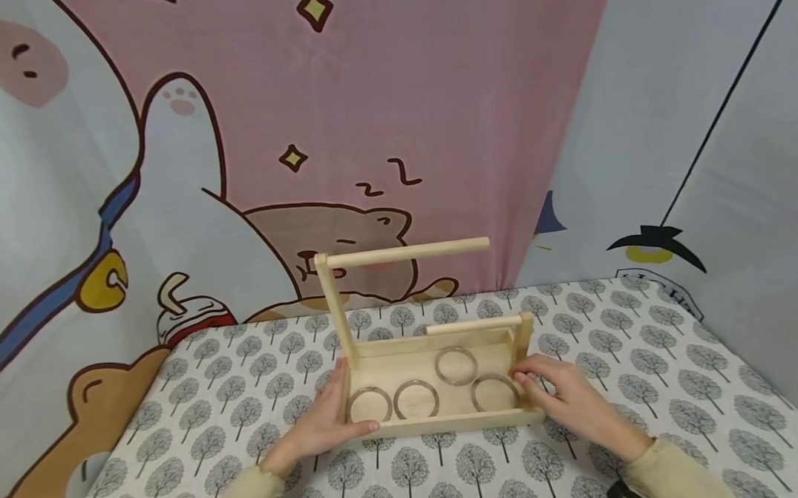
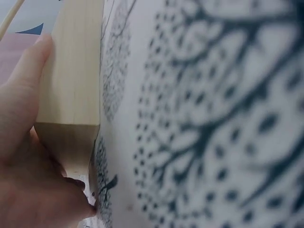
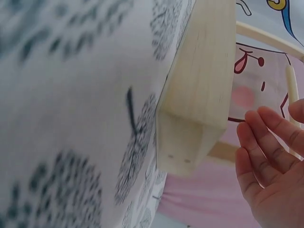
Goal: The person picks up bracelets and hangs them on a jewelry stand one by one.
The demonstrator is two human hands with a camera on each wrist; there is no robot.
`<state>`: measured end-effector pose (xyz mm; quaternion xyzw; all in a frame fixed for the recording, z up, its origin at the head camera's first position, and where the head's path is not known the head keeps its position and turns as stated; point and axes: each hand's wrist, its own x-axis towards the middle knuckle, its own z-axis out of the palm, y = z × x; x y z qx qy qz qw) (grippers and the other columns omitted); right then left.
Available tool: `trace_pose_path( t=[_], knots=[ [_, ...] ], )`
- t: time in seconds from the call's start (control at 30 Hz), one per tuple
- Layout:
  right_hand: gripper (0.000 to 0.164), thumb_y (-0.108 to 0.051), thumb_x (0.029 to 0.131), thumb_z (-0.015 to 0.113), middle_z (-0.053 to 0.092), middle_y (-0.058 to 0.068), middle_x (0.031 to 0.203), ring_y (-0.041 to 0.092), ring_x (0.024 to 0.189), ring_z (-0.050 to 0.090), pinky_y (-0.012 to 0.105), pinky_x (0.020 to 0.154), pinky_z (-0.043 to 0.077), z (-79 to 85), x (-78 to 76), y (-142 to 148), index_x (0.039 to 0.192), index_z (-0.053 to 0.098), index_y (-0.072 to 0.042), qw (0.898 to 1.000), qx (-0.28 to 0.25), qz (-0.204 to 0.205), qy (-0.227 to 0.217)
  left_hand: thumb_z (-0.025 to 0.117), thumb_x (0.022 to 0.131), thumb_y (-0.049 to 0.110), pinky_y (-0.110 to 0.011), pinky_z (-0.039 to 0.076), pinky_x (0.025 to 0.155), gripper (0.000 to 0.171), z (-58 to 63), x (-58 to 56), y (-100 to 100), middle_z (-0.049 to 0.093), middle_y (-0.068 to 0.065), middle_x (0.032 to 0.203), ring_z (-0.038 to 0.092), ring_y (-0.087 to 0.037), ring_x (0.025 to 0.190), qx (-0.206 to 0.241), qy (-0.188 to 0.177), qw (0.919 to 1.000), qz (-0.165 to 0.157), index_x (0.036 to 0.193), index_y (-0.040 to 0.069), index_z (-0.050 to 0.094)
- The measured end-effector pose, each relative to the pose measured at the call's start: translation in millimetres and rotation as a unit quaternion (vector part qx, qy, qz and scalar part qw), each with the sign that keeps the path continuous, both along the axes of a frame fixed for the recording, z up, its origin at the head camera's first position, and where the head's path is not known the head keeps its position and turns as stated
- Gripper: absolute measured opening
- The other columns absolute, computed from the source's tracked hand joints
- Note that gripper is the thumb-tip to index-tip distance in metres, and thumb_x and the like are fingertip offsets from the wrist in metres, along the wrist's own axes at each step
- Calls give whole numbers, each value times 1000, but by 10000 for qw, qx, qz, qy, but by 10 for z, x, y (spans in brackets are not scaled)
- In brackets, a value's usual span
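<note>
Wooden tray stand (image 1: 447, 425): upright on the tree-print tablecloth (image 1: 412, 471), between the person's two hands. The left hand (image 1: 326, 415) grips its left end, thumb laid along the front wall, fingers round the corner. The right hand (image 1: 566, 394) is at the right end, fingers loosely bent and holding nothing; whether the fingertips touch the end wall, I cannot tell.

Assembly: the tall left post (image 1: 335, 307) carries the upper rod (image 1: 409, 253); the short right post (image 1: 523, 336) carries the lower rod (image 1: 474, 325). Each rod has one free end.

Contents: four translucent rings lie loose in the tray: the leftmost ring (image 1: 369, 388), the second ring (image 1: 415, 381), the rear ring (image 1: 457, 384) and the rightmost ring (image 1: 493, 375).

Progress: both rods stand fitted and bare; no ring hangs on either. In my judgement, the stand is being steadied or positioned and the rings remain unhandled; what else is outstanding cannot be determined.
</note>
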<state>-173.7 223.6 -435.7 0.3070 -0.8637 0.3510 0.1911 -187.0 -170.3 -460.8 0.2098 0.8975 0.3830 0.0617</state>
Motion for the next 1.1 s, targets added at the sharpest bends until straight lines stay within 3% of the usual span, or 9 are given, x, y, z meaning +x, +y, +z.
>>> trace_pose_path(
  t=[0.23,0.47,0.63,0.87,1.1],
  knots=[
    [13,-5,91,65,68,-8,95,5,85,61,34,72,55,7,-53,-166,100,71,-12,9995,29,150,-276,72,79,52,-66,-8,106,121,13,-7,89,-3,-25,155,2,-40,142,-189,3,9995,251,149,-8,-5],
    [14,-7,92,64,69,-8,96,4,85,61,35,74,55,13,-135,-398,100,71,-16,9981,-45,514,-324,73,79,50,-71,-8,103,119,76,-1,144,2,-26,155,7,-44,141,-265,61,9991,338,149,-10,-2],
    [12,-11,95,62,69,-3,99,7,89,62,35,78,54,29,-194,-612,104,70,-13,9953,17,708,-665,72,82,47,-71,-2,104,115,76,-53,79,2,-26,156,8,-44,141,-253,51,9997,19,150,-8,-2],
    [15,-7,92,63,68,3,102,13,96,61,36,86,53,28,-240,-935,107,68,-5,9871,-73,1162,-1098,76,82,37,-59,19,109,109,58,-153,-135,12,-29,154,23,-45,138,254,-15,9980,-571,151,-8,4],
    [16,-5,91,63,68,9,102,16,94,62,36,85,53,-40,-257,-1215,106,67,-1,9812,-221,1511,-1180,76,83,36,-60,22,107,111,31,-154,-138,13,-33,152,26,-47,135,213,182,9962,-824,149,-11,1]
  ],
)
